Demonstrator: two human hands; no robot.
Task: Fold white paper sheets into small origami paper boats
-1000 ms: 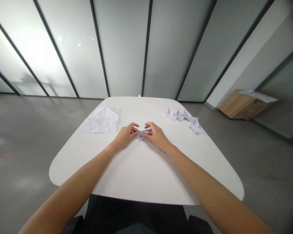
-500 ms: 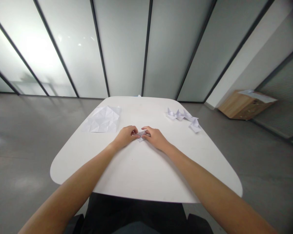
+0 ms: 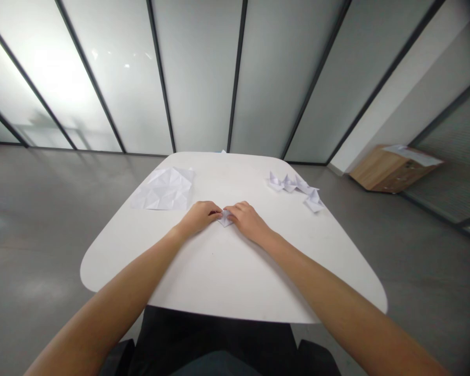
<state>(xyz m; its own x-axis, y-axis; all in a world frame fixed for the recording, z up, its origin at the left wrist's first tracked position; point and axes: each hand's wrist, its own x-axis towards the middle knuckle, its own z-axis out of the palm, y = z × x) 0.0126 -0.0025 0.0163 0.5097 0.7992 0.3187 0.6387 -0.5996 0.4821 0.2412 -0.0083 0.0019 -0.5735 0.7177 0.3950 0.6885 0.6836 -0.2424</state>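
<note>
A small folded piece of white paper [image 3: 225, 220] lies near the middle of the white table [image 3: 235, 271]. My left hand [image 3: 199, 215] pinches its left side with curled fingers. Against the paper's right side, my right hand [image 3: 246, 219] presses with its fingers closed over it. Both hands hide most of the paper; only a small corner shows between them.
A creased white sheet [image 3: 165, 189] lies at the table's far left. Several small folded paper shapes [image 3: 295, 189] sit at the far right. A wooden box [image 3: 391, 167] stands on the grey floor to the right, by the glass walls.
My fingers have curled down from a looser, more spread pose and now cover the small paper. The hands have drawn closer together.
</note>
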